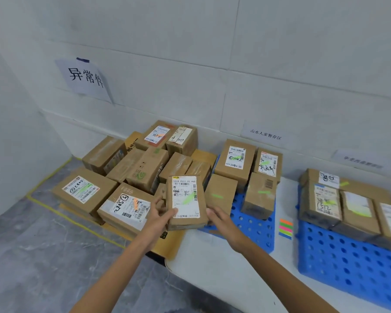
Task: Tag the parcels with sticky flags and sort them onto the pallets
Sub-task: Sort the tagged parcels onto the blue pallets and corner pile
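Left hand [160, 213] and right hand [219, 219], arms outstretched, clasp a parcel [203, 206] by its lower edges; its label [185, 210] reads "5028 P021-00", green flag [188, 199] across.

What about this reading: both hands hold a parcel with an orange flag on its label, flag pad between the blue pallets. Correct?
No. The head view shows the flag on the parcel is green, not orange. Left hand and right hand hold it; the pad lies between the pallets.
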`<action>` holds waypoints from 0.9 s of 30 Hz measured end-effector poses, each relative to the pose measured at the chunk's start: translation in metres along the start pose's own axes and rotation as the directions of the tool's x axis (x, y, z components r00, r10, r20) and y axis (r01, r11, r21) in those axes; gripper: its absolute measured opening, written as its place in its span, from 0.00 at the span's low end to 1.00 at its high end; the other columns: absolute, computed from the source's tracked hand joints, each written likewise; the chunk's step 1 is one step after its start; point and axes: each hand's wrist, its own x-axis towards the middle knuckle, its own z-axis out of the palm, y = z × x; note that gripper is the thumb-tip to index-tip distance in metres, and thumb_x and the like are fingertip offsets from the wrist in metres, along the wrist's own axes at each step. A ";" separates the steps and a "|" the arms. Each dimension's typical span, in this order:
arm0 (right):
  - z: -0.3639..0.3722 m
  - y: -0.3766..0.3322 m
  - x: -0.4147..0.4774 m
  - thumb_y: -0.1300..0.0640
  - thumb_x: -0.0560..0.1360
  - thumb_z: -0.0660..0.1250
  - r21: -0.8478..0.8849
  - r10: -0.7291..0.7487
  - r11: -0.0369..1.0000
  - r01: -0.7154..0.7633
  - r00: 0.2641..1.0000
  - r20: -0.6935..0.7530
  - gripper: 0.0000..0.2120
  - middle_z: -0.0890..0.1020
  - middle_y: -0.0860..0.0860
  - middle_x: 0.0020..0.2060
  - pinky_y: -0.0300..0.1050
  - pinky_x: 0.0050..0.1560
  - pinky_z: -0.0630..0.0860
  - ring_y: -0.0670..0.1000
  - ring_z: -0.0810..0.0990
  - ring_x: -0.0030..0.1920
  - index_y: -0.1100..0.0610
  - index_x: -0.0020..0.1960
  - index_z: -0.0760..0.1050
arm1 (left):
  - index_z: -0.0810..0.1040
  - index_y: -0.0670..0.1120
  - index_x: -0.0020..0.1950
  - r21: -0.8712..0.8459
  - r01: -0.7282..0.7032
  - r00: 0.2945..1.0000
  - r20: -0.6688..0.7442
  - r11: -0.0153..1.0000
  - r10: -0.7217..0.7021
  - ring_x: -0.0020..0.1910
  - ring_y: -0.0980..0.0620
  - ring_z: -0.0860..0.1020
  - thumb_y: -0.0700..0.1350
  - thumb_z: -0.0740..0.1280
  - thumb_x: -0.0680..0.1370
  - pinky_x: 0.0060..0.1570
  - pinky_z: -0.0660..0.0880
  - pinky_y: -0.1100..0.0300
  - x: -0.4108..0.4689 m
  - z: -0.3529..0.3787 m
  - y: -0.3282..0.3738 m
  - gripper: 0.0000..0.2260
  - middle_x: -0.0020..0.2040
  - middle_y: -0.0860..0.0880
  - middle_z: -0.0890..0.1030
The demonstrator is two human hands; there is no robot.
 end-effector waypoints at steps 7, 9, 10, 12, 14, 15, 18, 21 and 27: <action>-0.033 -0.003 -0.024 0.47 0.78 0.61 0.239 0.005 0.971 0.033 0.987 -0.160 0.25 0.73 0.48 0.63 0.45 0.51 0.80 0.50 0.76 0.60 0.46 0.72 0.59 | 0.64 0.55 0.68 0.082 -0.078 0.972 0.227 0.994 0.058 0.55 0.50 0.79 0.42 0.67 0.77 0.51 0.78 0.52 0.004 0.055 0.010 0.23 0.58 0.46 0.78; -0.044 0.004 -0.032 0.47 0.77 0.61 0.246 0.010 0.968 0.045 0.976 -0.218 0.25 0.74 0.50 0.62 0.47 0.52 0.80 0.50 0.77 0.59 0.46 0.72 0.59 | 0.65 0.53 0.71 0.135 -0.111 0.959 0.273 0.985 0.070 0.60 0.51 0.76 0.45 0.68 0.76 0.58 0.76 0.51 0.008 0.069 0.008 0.24 0.63 0.49 0.76; -0.049 0.008 -0.035 0.47 0.78 0.61 0.247 0.014 0.968 0.048 0.970 -0.244 0.24 0.75 0.50 0.61 0.49 0.53 0.80 0.50 0.77 0.58 0.45 0.71 0.59 | 0.65 0.52 0.71 0.156 -0.127 0.953 0.292 0.979 0.078 0.62 0.51 0.75 0.46 0.68 0.76 0.59 0.76 0.52 0.010 0.077 0.006 0.24 0.64 0.50 0.76; -0.060 0.015 -0.044 0.47 0.78 0.61 0.265 0.037 0.963 0.042 0.957 -0.286 0.21 0.76 0.49 0.60 0.50 0.54 0.79 0.50 0.77 0.58 0.44 0.69 0.61 | 0.65 0.50 0.71 0.206 -0.140 0.952 0.297 0.968 0.074 0.62 0.52 0.74 0.47 0.67 0.77 0.55 0.77 0.57 0.012 0.095 0.002 0.24 0.64 0.51 0.75; -0.072 0.023 -0.053 0.47 0.78 0.60 0.273 0.054 0.961 0.037 0.948 -0.315 0.19 0.77 0.50 0.58 0.49 0.52 0.80 0.50 0.77 0.57 0.44 0.68 0.63 | 0.65 0.49 0.70 0.215 -0.096 0.965 0.261 0.972 0.038 0.58 0.52 0.76 0.47 0.67 0.77 0.51 0.77 0.57 0.012 0.111 0.000 0.23 0.62 0.50 0.75; -0.078 0.028 -0.058 0.46 0.78 0.60 0.273 0.063 0.961 0.030 0.944 -0.324 0.19 0.77 0.50 0.58 0.47 0.51 0.80 0.51 0.77 0.57 0.44 0.68 0.65 | 0.64 0.50 0.70 0.202 -0.063 0.970 0.241 0.977 0.013 0.56 0.51 0.77 0.47 0.68 0.76 0.52 0.78 0.54 0.013 0.117 -0.002 0.24 0.61 0.49 0.76; -0.095 0.041 -0.070 0.45 0.78 0.59 0.300 0.104 0.954 0.007 0.930 -0.353 0.19 0.79 0.54 0.54 0.43 0.46 0.79 0.52 0.79 0.54 0.50 0.66 0.70 | 0.63 0.54 0.67 0.185 0.051 0.969 0.227 0.981 -0.093 0.54 0.48 0.79 0.49 0.70 0.75 0.49 0.79 0.51 0.022 0.125 -0.006 0.24 0.57 0.47 0.79; -0.105 0.049 -0.075 0.46 0.77 0.61 0.372 0.126 0.927 0.050 0.893 -0.432 0.19 0.80 0.56 0.53 0.40 0.43 0.77 0.51 0.80 0.51 0.54 0.63 0.71 | 0.71 0.50 0.63 0.199 0.124 0.950 0.260 0.972 -0.174 0.58 0.45 0.77 0.49 0.69 0.75 0.49 0.80 0.50 0.029 0.133 -0.012 0.18 0.59 0.44 0.77; -0.110 0.061 -0.070 0.50 0.78 0.62 0.488 0.212 0.871 0.063 0.847 -0.487 0.19 0.78 0.54 0.57 0.48 0.46 0.77 0.53 0.78 0.55 0.48 0.68 0.64 | 0.71 0.46 0.62 0.210 0.053 0.964 0.245 0.976 -0.105 0.55 0.48 0.76 0.49 0.64 0.79 0.51 0.77 0.54 0.028 0.159 -0.036 0.14 0.58 0.44 0.77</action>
